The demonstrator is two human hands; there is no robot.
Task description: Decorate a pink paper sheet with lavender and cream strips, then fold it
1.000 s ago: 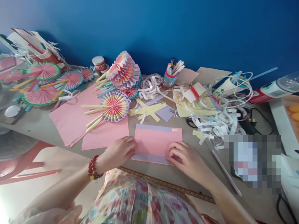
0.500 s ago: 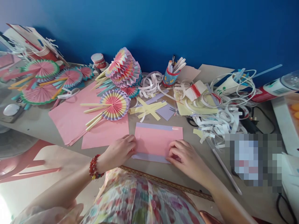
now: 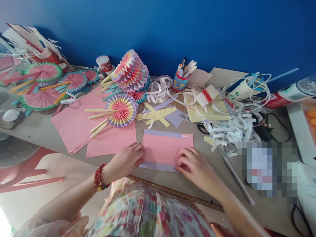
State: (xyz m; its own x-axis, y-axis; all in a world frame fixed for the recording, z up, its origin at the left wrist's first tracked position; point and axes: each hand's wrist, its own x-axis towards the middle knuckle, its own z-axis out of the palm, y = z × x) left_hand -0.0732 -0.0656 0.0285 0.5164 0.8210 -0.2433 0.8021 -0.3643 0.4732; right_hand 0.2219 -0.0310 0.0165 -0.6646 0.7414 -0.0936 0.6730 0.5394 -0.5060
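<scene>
A pink paper sheet [image 3: 160, 148] lies flat on the table in front of me. A purple paper strip [image 3: 163, 133] runs along its far edge, with a small pale piece at the right end. Another purple strip [image 3: 158, 167] borders the near edge. My left hand [image 3: 130, 155] is closed at the sheet's left edge, fingers curled and pressed together there. On the opposite side, my right hand [image 3: 191, 162] pinches the near right corner, thumb below and fingers bent over the paper. The fingertips of both hands are partly hidden.
Pleated paper fans [image 3: 120, 110] and larger pink sheets [image 3: 76, 121] lie to the left. Behind are yellow strips [image 3: 158, 115] and a pen cup [image 3: 181, 80]. On the right are white paper scraps [image 3: 232, 131], scissors [image 3: 202, 128] and a long thin rod [image 3: 239, 181].
</scene>
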